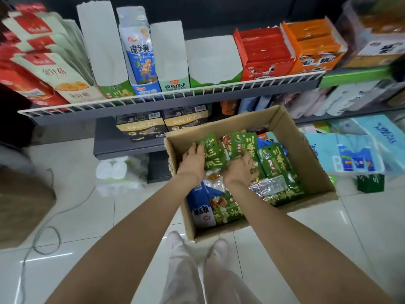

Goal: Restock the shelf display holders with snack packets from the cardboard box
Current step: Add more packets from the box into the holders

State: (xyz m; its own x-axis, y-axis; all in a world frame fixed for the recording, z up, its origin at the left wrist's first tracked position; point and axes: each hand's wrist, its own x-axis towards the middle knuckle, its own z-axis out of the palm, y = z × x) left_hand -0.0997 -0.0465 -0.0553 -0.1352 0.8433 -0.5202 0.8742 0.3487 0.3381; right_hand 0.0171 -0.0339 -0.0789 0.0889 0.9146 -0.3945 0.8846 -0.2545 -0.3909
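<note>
Down in the box [306,163] on the floor [92,216], both my hands are among the snack packets. My left hand [194,160] lies flat, fingers straight, against the side of a green packet [213,154]. My right hand [242,167] rests on the pile with fingers bent over the packets; whether it grips one I cannot tell. More green packets and a blue one [200,207] fill the box. Above, on the shelf [175,99], stand white holders [100,44], one holding a blue packet, beside red and orange cartons.
</note>
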